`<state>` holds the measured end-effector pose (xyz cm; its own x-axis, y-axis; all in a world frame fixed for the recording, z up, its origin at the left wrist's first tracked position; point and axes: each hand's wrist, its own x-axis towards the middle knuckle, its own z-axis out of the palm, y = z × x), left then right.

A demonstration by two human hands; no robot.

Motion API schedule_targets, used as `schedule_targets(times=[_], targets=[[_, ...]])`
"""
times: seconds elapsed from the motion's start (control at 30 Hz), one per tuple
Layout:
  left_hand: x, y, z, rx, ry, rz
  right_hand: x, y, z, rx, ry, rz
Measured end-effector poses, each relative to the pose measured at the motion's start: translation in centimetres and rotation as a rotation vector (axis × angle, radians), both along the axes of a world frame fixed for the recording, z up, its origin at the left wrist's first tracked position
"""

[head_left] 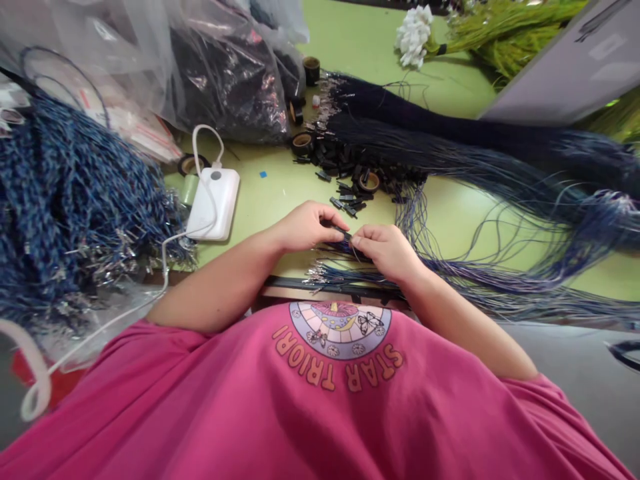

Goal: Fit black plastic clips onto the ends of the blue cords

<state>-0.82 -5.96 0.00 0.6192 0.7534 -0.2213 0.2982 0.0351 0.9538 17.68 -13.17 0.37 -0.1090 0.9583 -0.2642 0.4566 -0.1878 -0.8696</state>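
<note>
My left hand (303, 227) is closed in a pinch on a small black clasp piece (341, 231) at the near edge of the green table (280, 193). My right hand (385, 248) is pinched too, gripping the end of a thin dark blue cord (356, 253) right against that black piece. Both hands meet above a bundle of blue cords with metal tips (345, 272) lying along the table edge. A scatter of black clasp pieces (350, 175) lies just beyond the hands.
A white power bank (215, 203) with a white cable sits left of my hands. A heap of twisted blue cords (70, 207) fills the left. Plastic bags (220, 73), tape rolls (303, 142), long dark cord bundles (500, 167) and a white flower (414, 33) lie farther back.
</note>
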Motion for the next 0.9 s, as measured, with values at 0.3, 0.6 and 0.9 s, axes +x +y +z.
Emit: schedule_targets(times=[0.3, 0.6, 0.9], targets=[[-0.5, 1.1, -0.4, -0.283, -0.104, 0.214, 6.9, 4.3, 1.3, 0.118, 0.107, -0.551], [-0.7, 2.1, -0.5, -0.581, -0.413, 0.505, 12.6, 5.4, 1.5, -0.073, -0.546, -0.442], [-0.4, 1.0, 0.6, -0.503, -0.298, 0.386, 2.2, 0.0, 1.2, 0.316, -0.603, 0.398]])
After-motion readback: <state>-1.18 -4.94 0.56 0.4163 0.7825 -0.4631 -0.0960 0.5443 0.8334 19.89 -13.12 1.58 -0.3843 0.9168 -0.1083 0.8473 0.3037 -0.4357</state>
